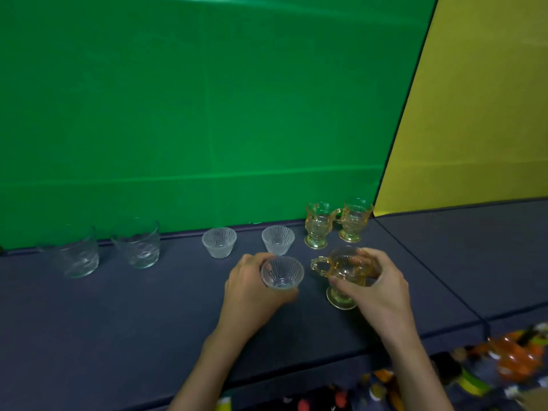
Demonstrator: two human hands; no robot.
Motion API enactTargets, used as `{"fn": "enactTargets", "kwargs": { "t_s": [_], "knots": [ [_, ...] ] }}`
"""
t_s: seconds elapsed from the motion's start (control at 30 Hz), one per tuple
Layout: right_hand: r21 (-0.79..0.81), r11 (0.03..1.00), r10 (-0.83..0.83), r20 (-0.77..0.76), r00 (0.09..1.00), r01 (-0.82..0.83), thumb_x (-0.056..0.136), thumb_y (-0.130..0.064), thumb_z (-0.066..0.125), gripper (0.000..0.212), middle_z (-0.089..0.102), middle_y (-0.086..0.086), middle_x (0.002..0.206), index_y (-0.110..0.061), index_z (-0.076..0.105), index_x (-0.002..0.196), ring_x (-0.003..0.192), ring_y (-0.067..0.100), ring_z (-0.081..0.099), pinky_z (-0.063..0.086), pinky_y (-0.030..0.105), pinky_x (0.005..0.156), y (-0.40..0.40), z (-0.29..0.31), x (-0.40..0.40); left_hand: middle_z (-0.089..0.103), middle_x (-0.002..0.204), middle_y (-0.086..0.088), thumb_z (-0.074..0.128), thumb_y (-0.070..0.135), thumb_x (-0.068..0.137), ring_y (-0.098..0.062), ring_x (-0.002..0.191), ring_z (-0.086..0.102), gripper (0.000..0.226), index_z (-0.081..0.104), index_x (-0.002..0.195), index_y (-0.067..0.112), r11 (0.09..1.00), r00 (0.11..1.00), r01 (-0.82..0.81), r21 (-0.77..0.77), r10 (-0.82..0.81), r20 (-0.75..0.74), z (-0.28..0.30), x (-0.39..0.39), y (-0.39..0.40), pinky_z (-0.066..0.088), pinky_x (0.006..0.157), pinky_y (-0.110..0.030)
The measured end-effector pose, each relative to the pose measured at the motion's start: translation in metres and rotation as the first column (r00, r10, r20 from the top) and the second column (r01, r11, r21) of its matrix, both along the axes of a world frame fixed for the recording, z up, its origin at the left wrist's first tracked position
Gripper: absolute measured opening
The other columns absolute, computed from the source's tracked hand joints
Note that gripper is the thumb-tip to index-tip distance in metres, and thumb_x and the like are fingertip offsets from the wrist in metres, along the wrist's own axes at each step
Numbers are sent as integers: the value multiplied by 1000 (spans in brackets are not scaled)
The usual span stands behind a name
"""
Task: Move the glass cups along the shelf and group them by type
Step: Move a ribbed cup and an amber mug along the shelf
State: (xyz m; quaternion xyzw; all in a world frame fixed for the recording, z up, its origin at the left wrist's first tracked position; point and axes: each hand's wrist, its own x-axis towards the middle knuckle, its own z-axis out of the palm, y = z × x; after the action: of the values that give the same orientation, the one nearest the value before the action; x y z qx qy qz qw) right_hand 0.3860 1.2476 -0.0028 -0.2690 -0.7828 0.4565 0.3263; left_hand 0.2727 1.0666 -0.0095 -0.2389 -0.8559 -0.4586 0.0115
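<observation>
Centrally, the left hand point(249, 292) is gripping a ribbed clear cup point(282, 273), fingers wrapped around it, while the right hand point(376, 283) is clasping an amber handled mug point(341, 271); both are sitting on the blue shelf point(118, 307), in front of two matching ribbed cups point(219, 242) and two amber mugs point(318, 225).

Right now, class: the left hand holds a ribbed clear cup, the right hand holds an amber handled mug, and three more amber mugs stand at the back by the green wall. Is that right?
Not quite. The head view shows only two amber mugs standing at the back, not three. The rest holds: the left hand grips the ribbed clear cup, and the right hand grips the amber handled mug.
</observation>
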Motion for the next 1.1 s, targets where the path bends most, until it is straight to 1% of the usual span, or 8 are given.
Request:
{"fn": "enactTargets", "kwargs": {
  "t_s": [0.13, 0.3, 0.47, 0.63, 0.77, 0.9, 1.0, 1.1],
  "knots": [
    [14, 998, 62, 17, 998, -62, 56, -36, 93, 56, 70, -23, 94, -37, 63, 103, 92, -6, 63, 55, 38, 89, 51, 3, -9, 58, 101, 9, 87, 40, 59, -15, 100, 60, 59, 67, 115, 35, 994, 994, -106, -41, 105, -24, 2, 4, 35, 44, 83, -28],
    [11, 993, 114, 36, 993, -115, 56, -35, 92, 49, 70, -25, 91, -42, 60, 94, 91, -6, 64, 55, 39, 89, 98, 3, -14, 60, 106, 8, 89, 39, 59, -19, 108, 60, 69, 65, 123, 30, 973, 977, -215, -79, 215, -12, -5, 7, 68, 37, 82, -26],
    [-7, 985, 174, 57, 983, -173, 63, -27, 92, 48, 65, -25, 94, -43, 56, 92, 90, -8, 59, 54, 36, 88, 127, 9, -19, 67, 120, 3, 87, 40, 64, -22, 116, 61, 72, 61, 130, 28, 947, 951, -309, -85, 310, 4, -11, 11, 85, 43, 89, -30],
    [61, 977, 196, 136, 971, -205, 68, -29, 89, 63, 62, -23, 101, -32, 54, 120, 100, 9, 62, 48, 33, 88, 144, 9, -25, 63, 120, 11, 80, 55, 65, -19, 113, 61, 73, 56, 131, 34, 899, 911, -410, -156, 397, -110, -5, 25, 88, 48, 85, -35],
    [295, 914, 201, 263, 944, -277, 69, -44, 86, 88, 55, -6, 130, -24, 40, 143, 120, 18, 52, 41, 34, 95, 148, 13, -30, 61, 123, 14, 68, 64, 73, -17, 115, 60, 61, 61, 126, 35, 880, 887, -432, -198, 375, -270, 6, 36, 81, 49, 87, -35],
    [571, 774, 202, 188, 961, -274, 80, -42, 76, 63, 57, 1, 132, -18, 53, 133, 126, 24, 49, 35, 46, 109, 129, 20, -31, 64, 129, 9, 58, 62, 80, -19, 120, 58, 55, 68, 123, 30, 867, 867, -426, -258, 310, -390, 15, 41, 68, 49, 94, -38],
    [639, 692, 310, 158, 938, -336, 87, -38, 69, 45, 60, -2, 128, -20, 59, 127, 125, 20, 48, 34, 46, 112, 98, 21, -35, 64, 134, 3, 55, 58, 84, -22, 123, 58, 54, 69, 124, 25, 838, 843, -451, -307, 287, -456, 20, 42, 52, 49, 96, -43],
    [649, 637, 399, 184, 898, -416, 89, -36, 66, 33, 63, -2, 118, -19, 62, 117, 115, 20, 52, 39, 44, 105, 57, 15, -44, 63, 136, 1, 49, 58, 85, -24, 125, 57, 57, 67, 127, 24, 796, 829, -493, -351, 308, -467, 20, 46, 27, 49, 97, -44]
  ]
}}
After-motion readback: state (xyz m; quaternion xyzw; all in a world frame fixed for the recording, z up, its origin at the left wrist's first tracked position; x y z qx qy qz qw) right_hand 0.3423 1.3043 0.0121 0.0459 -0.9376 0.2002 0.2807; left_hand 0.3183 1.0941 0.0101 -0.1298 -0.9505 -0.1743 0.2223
